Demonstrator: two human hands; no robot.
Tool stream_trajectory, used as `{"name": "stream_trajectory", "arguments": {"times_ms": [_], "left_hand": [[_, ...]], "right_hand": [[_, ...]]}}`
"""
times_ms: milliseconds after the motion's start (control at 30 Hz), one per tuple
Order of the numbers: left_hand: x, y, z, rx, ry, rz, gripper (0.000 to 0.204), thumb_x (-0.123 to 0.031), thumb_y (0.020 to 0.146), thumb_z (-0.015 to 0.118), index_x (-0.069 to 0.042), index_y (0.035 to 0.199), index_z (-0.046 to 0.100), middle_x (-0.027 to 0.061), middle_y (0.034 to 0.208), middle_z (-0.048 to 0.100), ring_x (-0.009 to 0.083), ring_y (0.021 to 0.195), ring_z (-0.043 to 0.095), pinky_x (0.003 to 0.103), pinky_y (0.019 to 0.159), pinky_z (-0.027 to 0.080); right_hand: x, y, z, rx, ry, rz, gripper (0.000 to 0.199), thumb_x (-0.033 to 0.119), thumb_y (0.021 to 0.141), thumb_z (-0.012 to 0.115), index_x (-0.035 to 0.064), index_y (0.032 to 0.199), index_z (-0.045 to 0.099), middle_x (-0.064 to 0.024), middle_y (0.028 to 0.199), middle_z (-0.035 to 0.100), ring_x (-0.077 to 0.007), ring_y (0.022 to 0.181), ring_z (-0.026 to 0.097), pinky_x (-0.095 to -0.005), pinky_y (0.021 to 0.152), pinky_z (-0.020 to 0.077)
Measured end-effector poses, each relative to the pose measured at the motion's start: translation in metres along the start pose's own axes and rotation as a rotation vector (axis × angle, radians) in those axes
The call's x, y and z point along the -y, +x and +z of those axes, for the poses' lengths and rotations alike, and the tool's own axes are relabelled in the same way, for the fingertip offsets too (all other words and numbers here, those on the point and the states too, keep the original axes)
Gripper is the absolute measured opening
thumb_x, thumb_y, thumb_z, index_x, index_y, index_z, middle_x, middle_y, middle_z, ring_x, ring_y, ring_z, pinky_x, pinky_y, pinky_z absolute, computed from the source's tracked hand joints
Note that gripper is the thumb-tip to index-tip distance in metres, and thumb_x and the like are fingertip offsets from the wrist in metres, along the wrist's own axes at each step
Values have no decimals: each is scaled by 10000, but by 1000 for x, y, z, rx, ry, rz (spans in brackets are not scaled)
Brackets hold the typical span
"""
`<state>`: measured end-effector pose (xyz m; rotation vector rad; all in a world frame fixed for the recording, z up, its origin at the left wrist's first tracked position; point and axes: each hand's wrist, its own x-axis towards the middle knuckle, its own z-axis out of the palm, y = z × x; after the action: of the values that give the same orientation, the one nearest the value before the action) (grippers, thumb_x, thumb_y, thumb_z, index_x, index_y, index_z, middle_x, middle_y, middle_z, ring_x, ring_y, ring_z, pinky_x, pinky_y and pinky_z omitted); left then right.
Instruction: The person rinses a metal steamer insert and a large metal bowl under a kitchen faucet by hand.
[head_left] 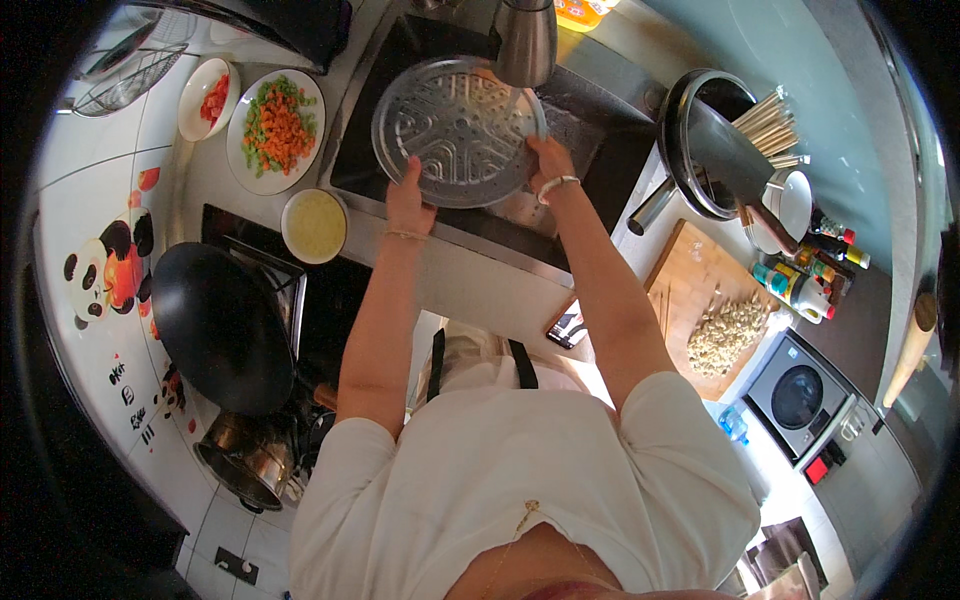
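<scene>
A round metal steamer tray with a pressed pattern and holes is held over the dark sink. Its near-left rim rests in my left hand, the thumb lying on top. On the right edge, my right hand grips the same tray, with a bracelet round that wrist. A brushed metal tap hangs just above the tray's far side. Fingers under the tray are hidden.
Left of the sink are a plate of diced vegetables, a bowl of red pieces and a bowl of pale yellow liquid. A black wok sits on the stove. At right, a cleaver leans on pans beside a cutting board.
</scene>
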<state>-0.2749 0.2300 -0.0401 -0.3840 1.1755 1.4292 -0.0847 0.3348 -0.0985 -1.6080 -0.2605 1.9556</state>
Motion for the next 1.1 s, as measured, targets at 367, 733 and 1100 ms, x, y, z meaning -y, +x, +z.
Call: {"name": "stream_trajectory", "arguments": {"times_ms": [367,733,1100], "left_hand": [[23,38,16,-176,212,83,321,-193,915,433,-52,1203,406,81,1148,502,222,960,525,384,765,459],[9,36,30,-10,144,167,376,-264,908,443,-69,1227,405,54,1101,528,206,977,516,360,807,414],[-17,13,31,231,657,633,296,-21,856,493,19,1148,506,51,1010,580,105,864,530,221,768,412]], "right_hand": [[11,-21,-36,155,169,-225,253,4,844,476,53,1092,489,-78,1008,572,-234,918,552,-399,789,473],[-26,73,-90,306,-123,-609,271,29,714,539,22,981,583,-136,1059,563,-284,1003,524,-334,893,419],[-12,6,-32,664,517,100,346,6,790,443,59,1130,482,-114,1131,531,-282,1047,508,-495,913,391]]}}
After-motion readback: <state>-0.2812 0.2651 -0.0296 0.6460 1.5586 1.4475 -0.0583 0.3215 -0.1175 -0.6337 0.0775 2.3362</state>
